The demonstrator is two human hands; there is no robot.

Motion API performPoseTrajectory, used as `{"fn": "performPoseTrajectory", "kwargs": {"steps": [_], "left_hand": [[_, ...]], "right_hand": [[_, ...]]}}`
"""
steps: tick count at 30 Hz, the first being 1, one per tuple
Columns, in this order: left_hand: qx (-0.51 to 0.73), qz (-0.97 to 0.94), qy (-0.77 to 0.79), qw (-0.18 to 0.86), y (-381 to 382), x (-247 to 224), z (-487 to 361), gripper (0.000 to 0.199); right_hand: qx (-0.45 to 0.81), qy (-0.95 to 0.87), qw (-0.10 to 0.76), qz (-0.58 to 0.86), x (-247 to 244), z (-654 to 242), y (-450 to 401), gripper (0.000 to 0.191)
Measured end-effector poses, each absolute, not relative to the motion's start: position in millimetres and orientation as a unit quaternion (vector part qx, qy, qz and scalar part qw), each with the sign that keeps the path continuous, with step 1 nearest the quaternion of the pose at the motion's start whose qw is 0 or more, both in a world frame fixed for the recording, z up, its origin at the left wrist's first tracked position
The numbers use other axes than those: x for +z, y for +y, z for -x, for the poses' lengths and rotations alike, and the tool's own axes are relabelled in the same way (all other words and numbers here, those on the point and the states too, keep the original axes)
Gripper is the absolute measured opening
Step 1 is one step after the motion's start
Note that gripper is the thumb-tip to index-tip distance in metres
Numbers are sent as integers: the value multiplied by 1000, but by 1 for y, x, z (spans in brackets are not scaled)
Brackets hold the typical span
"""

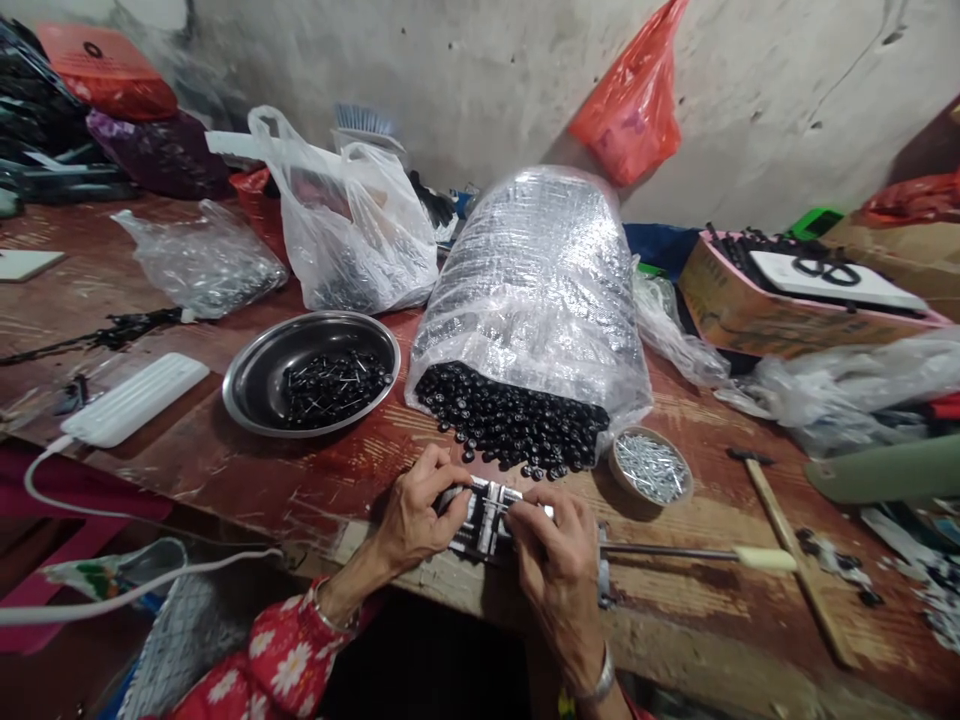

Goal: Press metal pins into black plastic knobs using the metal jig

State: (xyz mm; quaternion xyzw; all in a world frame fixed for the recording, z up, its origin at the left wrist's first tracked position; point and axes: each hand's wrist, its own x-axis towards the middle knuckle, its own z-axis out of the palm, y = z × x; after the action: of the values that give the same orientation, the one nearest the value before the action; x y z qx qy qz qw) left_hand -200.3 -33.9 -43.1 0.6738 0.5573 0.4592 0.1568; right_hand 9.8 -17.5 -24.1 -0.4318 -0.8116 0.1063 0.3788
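As left hand (425, 505) & right hand (559, 550) finger the silver-and-black metal fixture (491, 518), exact grip unclear, it's prob. heavy, stiff; hold by ends.

On the table (187, 480), at left, a power strip (135, 402) and, farther back, a purple bag (161, 152); at right, a hammer (796, 560) near a green roll (885, 468), with a box (750, 302) behind; and, higher up, a red bag (634, 110) against the wall (465, 80).
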Motion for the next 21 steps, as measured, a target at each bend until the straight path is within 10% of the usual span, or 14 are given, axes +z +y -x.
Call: {"fn": "performPoseTrajectory", "kwargs": {"steps": [21], "left_hand": [[457, -674, 559, 159, -34, -47, 201, 17]], "right_hand": [[97, -811, 398, 419, -25, -34, -26, 25]]}}
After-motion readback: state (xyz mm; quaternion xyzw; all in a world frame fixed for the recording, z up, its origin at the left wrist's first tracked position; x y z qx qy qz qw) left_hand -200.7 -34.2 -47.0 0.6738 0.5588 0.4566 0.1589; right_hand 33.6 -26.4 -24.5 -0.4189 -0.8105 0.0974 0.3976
